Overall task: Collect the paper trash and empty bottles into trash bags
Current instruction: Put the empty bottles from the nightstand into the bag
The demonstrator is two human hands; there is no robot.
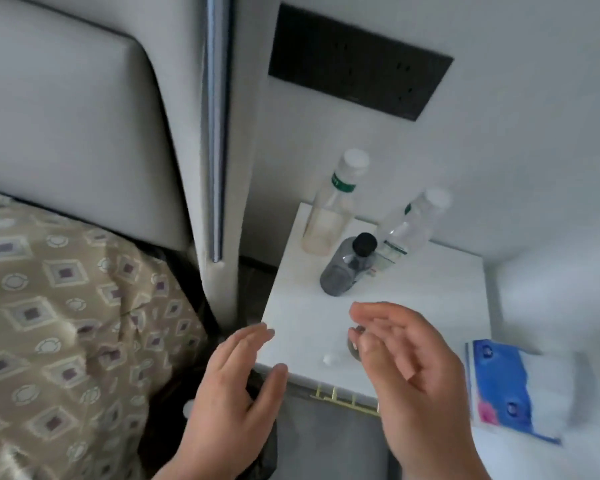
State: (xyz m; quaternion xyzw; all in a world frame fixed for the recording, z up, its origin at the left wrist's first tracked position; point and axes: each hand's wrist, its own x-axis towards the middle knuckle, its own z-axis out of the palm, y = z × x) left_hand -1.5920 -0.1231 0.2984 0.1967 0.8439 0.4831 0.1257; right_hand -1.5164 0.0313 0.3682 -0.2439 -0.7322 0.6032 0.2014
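So the three bottles are all standing up on the white worktop (pixel 430 289), long axes vertical, bunched together at the far side near the wall and ahead of the person. The small grey bottle (pixel 343 271) with the black cap is the closest one. The tall bottle (pixel 329 216) with the white cap sits behind it to the left, and the clear bottle (pixel 406 230) is behind it to the right. The right hand (pixel 413 368) hovers over the front of the worktop with relaxed fingers, grasping nothing, and it's the nearer one to the grey bottle, so I'd guess it goes first. The left hand (pixel 236 386) is also released, fingers straight, at the front left corner. Right under it is something dark and crinkly (pixel 262 441), maybe the trash bag, can't say for sure. There's also a tiny white paper scrap (pixel 327 359) near the front edge between the hands, plus a small dark round thing half hidden behind the right fingers. Labels: green bands on the tall and clear bottles, writing too blurred to read. Same for the blue and white tissue pack (pixel 510 386) off to the right - no legible brand.
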